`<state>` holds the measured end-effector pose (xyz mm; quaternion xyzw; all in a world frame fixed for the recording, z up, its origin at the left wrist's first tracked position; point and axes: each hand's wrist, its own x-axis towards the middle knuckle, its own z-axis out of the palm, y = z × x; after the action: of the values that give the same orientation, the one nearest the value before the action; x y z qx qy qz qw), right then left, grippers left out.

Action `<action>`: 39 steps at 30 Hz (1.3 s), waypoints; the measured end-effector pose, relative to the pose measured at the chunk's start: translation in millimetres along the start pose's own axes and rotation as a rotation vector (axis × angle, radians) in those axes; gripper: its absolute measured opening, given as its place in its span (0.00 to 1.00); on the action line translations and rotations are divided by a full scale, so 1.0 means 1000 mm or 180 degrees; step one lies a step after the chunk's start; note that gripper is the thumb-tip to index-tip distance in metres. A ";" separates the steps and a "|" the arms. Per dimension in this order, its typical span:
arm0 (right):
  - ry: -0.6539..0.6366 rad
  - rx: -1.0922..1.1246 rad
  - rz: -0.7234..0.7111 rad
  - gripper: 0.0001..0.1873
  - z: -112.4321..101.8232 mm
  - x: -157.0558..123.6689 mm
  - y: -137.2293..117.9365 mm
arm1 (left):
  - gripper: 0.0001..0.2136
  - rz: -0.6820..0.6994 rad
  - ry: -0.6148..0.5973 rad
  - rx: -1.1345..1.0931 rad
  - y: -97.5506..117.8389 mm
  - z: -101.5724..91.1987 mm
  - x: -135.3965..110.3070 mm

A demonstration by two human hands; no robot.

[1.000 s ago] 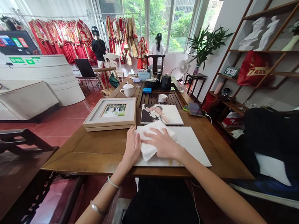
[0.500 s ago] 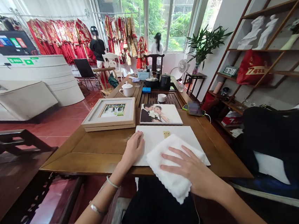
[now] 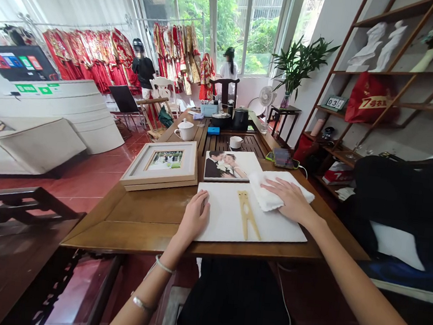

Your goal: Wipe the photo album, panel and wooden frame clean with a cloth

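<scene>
A flat white photo panel (image 3: 218,219) lies at the table's front edge, with a pale tan, A-shaped stand (image 3: 243,206) on its upward face. My left hand (image 3: 196,214) grips the panel's left edge, fingers close together and bent. At the panel's far right corner, my right hand (image 3: 287,197) holds a white cloth (image 3: 266,200), its fingers spread over it and pressing down. The cloth overlaps the right side of a couple's photo panel (image 3: 227,166) just behind. Left of that, a light wooden picture frame (image 3: 162,165) rests on what looks like another frame.
The wooden table (image 3: 135,216) also bears a lidded white cup (image 3: 185,130), a small white bowl (image 3: 236,142) and a phone (image 3: 284,158) on a cable. A shelf unit (image 3: 382,71) stands at right. Two people are by the clothes racks and window.
My right hand has moved the cloth away from me and to the right, from the panel's near edge to its far corner. The tan stand is now uncovered. My left hand stays put.
</scene>
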<state>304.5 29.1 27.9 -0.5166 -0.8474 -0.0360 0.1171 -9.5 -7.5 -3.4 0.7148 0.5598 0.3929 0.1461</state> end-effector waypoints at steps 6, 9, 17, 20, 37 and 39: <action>-0.0163 0.0132 -0.0164 0.44 -0.008 -0.015 -0.014 | 0.16 -0.0017 -0.0006 0.0028 0.001 -0.001 0.000; -0.0271 0.0243 -0.0358 0.44 -0.019 -0.042 -0.028 | 0.16 -0.0045 -0.0071 0.0094 0.003 -0.002 0.000; -0.0596 0.0499 -0.0470 0.45 -0.047 -0.101 -0.041 | 0.16 -0.0014 -0.0042 0.0102 0.003 0.000 0.000; -0.0624 0.0555 -0.0481 0.41 -0.047 -0.095 -0.039 | 0.16 -0.0036 -0.0032 0.0080 0.003 0.000 0.000; -0.0223 0.0206 -0.0036 0.38 -0.003 0.012 -0.017 | 0.16 -0.0080 -0.0077 0.0020 0.005 -0.002 -0.001; -0.0228 0.0182 -0.0006 0.39 -0.005 0.010 -0.022 | 0.16 -0.0071 -0.0052 -0.0031 0.005 -0.002 -0.001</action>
<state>281.4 27.0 36.1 -0.5133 -0.8522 0.0067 0.1013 -7.9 -10.4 0.4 0.7110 0.5645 0.3881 0.1586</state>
